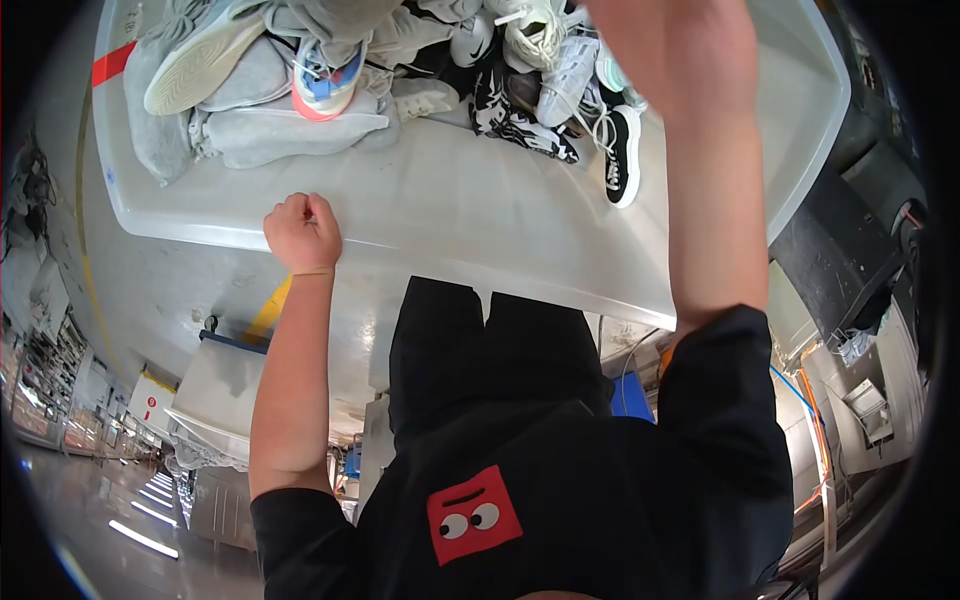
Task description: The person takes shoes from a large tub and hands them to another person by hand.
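A large white tub (pixel 450 215) holds a pile of shoes and grey cloth bags. My left hand (pixel 303 233) is curled into a fist at the tub's near rim, and nothing shows in it. My right hand (pixel 680 45) reaches over the right part of the pile; its fingers are cut off by the top of the frame. Below and left of it stands a black and white sneaker (pixel 622 160) against the tub's inner wall. White sneakers (pixel 570 80) and a black and white patterned shoe (pixel 520 125) lie beside it. A blue and pink shoe (pixel 328 85) rests on the grey bags (pixel 290 130).
Red tape (pixel 112 65) marks the tub's left rim. Below the tub at the left is a white cart or box (pixel 225 375) with a dark edge. A blue container (pixel 632 398) sits under the rim near my body. Black cases (pixel 835 250) stand at the right.
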`<action>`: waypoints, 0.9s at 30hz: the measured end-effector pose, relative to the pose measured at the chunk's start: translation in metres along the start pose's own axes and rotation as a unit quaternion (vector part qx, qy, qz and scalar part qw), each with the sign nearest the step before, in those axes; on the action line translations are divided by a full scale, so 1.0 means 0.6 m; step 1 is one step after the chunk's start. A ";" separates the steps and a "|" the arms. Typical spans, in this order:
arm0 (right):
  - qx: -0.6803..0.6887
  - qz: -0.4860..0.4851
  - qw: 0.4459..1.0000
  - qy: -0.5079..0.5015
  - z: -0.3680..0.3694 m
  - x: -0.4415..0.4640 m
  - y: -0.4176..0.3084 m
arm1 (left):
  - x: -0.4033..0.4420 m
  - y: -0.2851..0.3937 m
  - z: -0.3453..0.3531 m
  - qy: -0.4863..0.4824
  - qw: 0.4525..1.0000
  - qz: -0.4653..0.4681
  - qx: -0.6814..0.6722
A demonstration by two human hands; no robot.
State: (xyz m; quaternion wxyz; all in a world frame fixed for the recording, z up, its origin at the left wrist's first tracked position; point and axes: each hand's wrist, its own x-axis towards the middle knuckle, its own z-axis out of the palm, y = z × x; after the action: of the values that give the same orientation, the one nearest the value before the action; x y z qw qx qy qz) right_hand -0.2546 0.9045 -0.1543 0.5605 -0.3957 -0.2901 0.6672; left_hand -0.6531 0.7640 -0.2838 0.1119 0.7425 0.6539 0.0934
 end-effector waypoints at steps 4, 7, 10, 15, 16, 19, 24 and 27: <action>-0.282 0.059 0.954 0.084 -0.146 0.013 0.107 | 0.006 0.002 0.002 -0.004 1.000 0.004 0.002; -0.391 0.358 0.840 0.114 -0.270 -0.101 0.286 | 0.000 -0.006 -0.004 -0.023 1.000 0.007 0.002; -0.604 0.447 0.647 -0.129 -0.382 -0.230 0.478 | 0.010 0.008 -0.013 -0.132 0.989 -0.055 0.022; -0.662 0.512 0.547 0.015 -0.501 -0.375 0.716 | 0.080 0.084 0.101 -0.454 0.881 -0.127 0.042; -0.652 0.527 0.543 0.038 -0.513 -0.367 0.743 | 0.071 0.088 0.165 -0.496 0.859 -0.121 -0.047; -0.670 0.469 0.574 0.042 -0.538 -0.329 0.806 | 0.056 0.172 0.374 -0.593 0.795 -0.103 -0.076; -0.759 0.400 0.513 0.028 -0.564 -0.278 0.878 | -0.043 0.221 0.754 -0.348 0.892 -0.222 -0.185; -0.774 0.314 0.550 -0.003 -0.598 -0.290 0.911 | -0.051 0.232 0.846 -0.157 0.942 -0.274 -0.112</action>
State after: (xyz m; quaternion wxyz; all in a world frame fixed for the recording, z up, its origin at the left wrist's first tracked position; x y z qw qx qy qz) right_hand -0.2215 0.6030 -0.7589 -0.2087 -0.7406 -0.5532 0.3193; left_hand -0.3799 0.6946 -0.7295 0.3162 0.5226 0.7917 0.0140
